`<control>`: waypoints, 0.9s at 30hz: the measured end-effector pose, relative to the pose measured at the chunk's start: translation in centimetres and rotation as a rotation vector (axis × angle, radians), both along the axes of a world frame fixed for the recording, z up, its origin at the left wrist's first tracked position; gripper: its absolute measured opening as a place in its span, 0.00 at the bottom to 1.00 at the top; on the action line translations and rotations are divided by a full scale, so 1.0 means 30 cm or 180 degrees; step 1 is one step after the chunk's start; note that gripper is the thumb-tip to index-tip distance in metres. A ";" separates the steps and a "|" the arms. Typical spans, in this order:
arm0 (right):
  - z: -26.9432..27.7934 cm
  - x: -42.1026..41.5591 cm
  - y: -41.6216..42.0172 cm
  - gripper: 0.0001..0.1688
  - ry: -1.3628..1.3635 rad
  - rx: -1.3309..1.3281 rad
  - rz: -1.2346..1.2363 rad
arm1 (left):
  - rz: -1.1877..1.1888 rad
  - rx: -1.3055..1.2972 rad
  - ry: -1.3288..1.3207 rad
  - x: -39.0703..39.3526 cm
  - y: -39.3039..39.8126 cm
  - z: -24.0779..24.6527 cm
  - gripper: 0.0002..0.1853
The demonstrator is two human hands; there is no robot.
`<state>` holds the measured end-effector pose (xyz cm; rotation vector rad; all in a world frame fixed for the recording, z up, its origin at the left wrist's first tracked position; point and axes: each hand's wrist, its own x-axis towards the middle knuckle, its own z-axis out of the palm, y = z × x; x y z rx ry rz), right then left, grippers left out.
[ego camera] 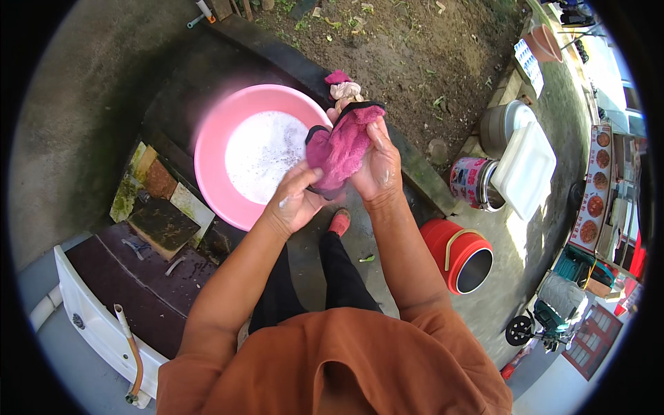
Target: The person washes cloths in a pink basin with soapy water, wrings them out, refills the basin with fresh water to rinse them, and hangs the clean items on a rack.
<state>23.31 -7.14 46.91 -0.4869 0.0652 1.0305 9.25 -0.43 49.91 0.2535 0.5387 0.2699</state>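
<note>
Both hands grip a wet magenta cloth piece [340,148] with black trim and a fuzzy surface; its exact kind is hard to tell. My left hand [296,199] pinches its lower end, fingers partly hidden. Along the right side and top edge, my right hand [383,163] supports it, with suds on the palm. Just left of the hands sits a pink plastic basin [213,171] full of foamy white suds [267,153]. Beyond the fingers, bundled beige and magenta cloths [345,91] lie by the concrete curb.
A red insulated bucket [434,241], a steel pot [495,129] and a white plastic tub [524,171] stand right. Stone slabs [163,223] and a white sink [96,306] are left. The concrete curb [415,176] borders a soil bed [404,57].
</note>
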 end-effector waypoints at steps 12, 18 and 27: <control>-0.113 -0.282 0.008 0.22 -0.0081 -0.2104 0.0299 | -0.0768 0.4551 0.3303 0.068 0.048 -0.133 0.20; -0.146 -0.182 -0.038 0.24 -0.0591 -0.2063 0.0546 | -0.0161 0.5388 0.2036 0.020 -0.143 -0.125 0.18; -0.400 -0.128 -0.171 0.13 0.0023 -0.1642 0.0766 | -0.0655 0.5607 0.1901 0.076 -0.166 -0.083 0.14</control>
